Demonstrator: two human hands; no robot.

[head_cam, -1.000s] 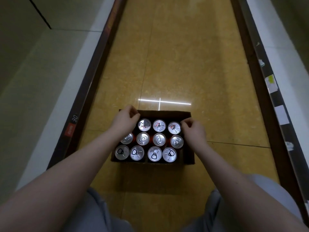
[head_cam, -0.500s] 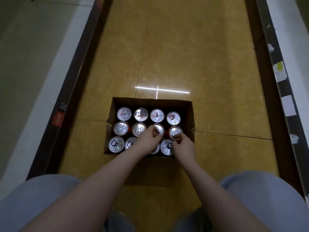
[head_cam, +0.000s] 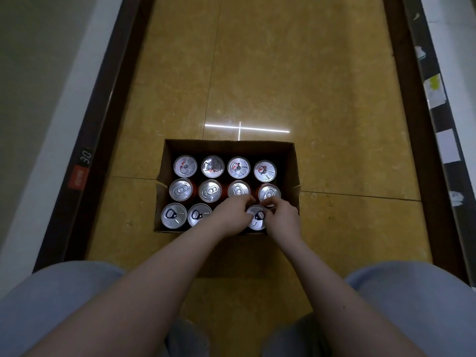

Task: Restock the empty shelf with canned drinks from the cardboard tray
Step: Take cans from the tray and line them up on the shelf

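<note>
Since the earlier frame, both hands had moved from the cardboard tray's point(head_cam: 226, 146) rim onto its nearest row. Left hand point(head_cam: 233, 213) covered one can; right hand point(head_cam: 282, 215) pinched the corner can point(head_cam: 255, 217), presumably to lift it. Neither grip was visibly clenched.

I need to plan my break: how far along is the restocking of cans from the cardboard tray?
Nothing looks shelved yet: the cardboard tray on the floor shows eleven can tops, the twelfth spot hidden under the left hand. In hand: both hands, right hand included, are at the near-right can; whether the grip has closed is unclear. Left: moving every can.
</note>
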